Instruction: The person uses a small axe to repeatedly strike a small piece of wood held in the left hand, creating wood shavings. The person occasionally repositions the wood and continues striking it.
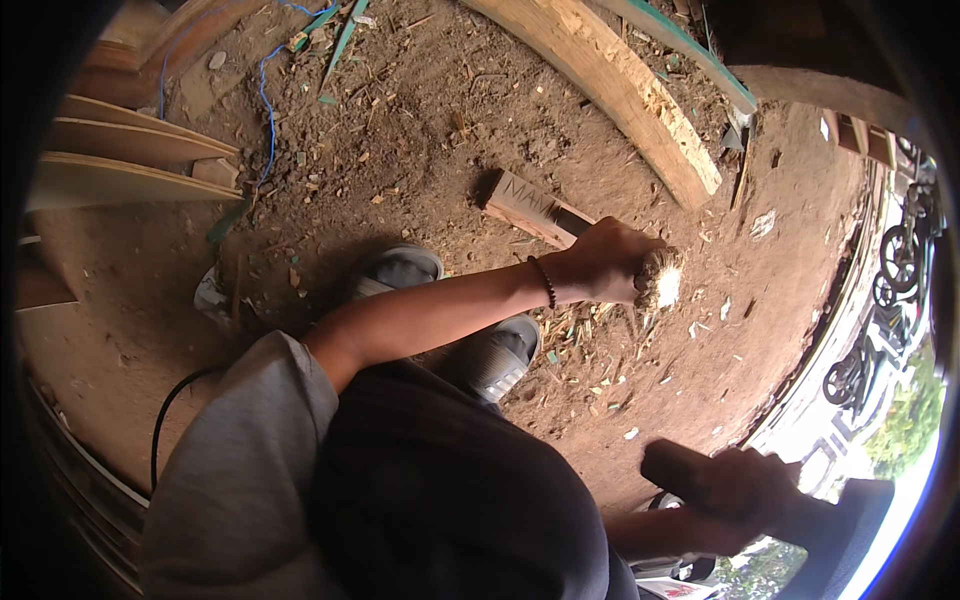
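Note:
Out in front, my left hand [610,260] is closed around a wood-handled chisel, whose frayed, mushroomed handle end [661,280] faces up at me. Its dark blade [572,220] slants down onto a short wooden block [526,203] on the dirt. The block has dark marks on its top face; my hand hides part of it. Lower right, my right hand [740,495] grips a dark-handled tool with a broad head [850,535]. That head is dim and partly cut off, so whether it is an axe or a hammer is unclear. The two hands are well apart.
My sandalled feet [495,355] stand beside the block. A long curved timber [620,90] and a green strip [690,50] lie beyond. Stacked boards [130,170] rise on the left, near a blue cord [267,110]. Wood chips litter the soil. Motorbikes [880,290] stand far right.

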{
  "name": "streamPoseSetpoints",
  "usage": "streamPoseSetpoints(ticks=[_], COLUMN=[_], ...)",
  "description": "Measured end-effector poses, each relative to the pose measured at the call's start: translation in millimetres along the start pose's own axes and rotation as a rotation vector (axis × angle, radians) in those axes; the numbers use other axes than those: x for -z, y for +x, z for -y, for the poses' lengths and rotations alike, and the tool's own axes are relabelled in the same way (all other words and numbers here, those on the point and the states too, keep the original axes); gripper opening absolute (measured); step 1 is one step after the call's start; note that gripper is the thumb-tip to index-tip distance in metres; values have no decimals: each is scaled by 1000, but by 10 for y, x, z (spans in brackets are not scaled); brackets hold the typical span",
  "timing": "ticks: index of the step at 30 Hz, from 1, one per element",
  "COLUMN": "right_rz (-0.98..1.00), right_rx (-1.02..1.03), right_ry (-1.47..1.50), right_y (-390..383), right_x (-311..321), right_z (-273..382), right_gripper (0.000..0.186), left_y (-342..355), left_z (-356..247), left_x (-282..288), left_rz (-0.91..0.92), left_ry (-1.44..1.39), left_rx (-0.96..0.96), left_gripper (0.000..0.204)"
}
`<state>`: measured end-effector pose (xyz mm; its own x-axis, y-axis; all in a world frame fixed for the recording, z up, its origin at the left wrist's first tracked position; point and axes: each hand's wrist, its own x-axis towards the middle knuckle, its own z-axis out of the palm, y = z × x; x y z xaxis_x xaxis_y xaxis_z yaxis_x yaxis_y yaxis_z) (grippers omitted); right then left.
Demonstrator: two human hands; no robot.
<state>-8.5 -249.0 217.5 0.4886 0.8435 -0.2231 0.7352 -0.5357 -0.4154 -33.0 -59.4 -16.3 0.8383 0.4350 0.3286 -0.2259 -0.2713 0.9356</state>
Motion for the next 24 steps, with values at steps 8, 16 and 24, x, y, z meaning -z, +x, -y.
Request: streamPoseSetpoints(ticks=[8,16,24], right_rz=[-187,-402,-302], right_rx=[-716,-320,-673], right_ry=[869,421,892], right_y=[361,486,157], right_x=[-409,-328,-231], right_z=[827,574,348], right_gripper=[8,16,11], left_y=[-19,-10,47], left_z=[-38,-26,-34], left_x=[38,51,110], left_rz=[-26,70,29], left_ry=[-39,-36,-57], left_rx=[-24,78,65], left_gripper=[35,28,26])
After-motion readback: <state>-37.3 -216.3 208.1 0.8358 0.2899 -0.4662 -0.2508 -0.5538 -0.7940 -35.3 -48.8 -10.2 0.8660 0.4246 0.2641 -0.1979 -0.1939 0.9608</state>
